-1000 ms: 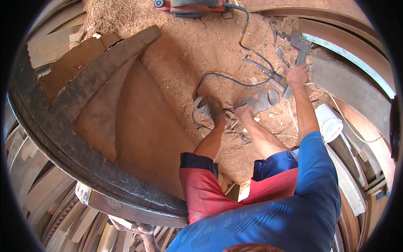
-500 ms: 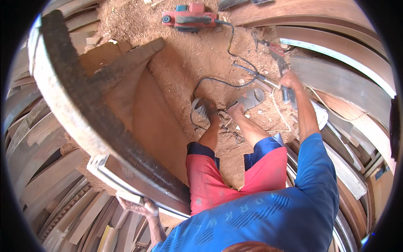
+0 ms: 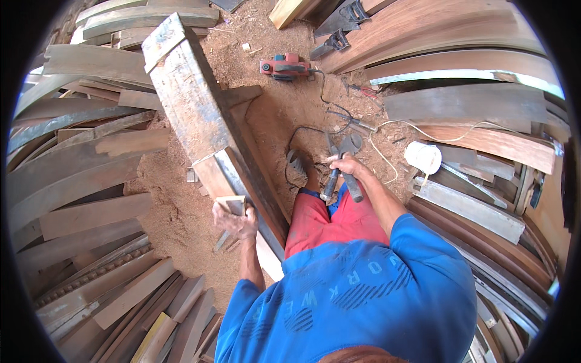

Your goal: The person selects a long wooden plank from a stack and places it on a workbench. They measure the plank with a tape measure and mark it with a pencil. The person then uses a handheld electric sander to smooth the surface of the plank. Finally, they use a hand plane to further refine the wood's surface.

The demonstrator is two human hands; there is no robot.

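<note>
My left hand (image 3: pixel 240 222) is closed round a small pale wooden block (image 3: pixel 231 203) with a dark side, at the edge of a long, thick timber (image 3: pixel 192 100). The timber slants from the far left towards my legs; its upper face is weathered and has pale patches. Over my lap, my right hand (image 3: pixel 348 164) grips hand tools (image 3: pixel 353 189) with dark handles. One has a thick black grip, and a narrow flat metal part points away from me beyond the fingers. Their exact kind is partly hidden by the hand.
A red electric planer (image 3: pixel 285 66) lies on sawdust ahead, its cord running towards my feet. Two handsaws (image 3: pixel 334 43) rest by boards at the far right. A white bucket (image 3: pixel 422 157) stands on the right. Stacked planks (image 3: pixel 97 215) line the left side, with more timber (image 3: pixel 469 209) to the right.
My right hand has drawn the tools back from the far right to above my lap. The view has shifted, uncovering the bucket and the timber's upper face. My left hand still holds the block.
</note>
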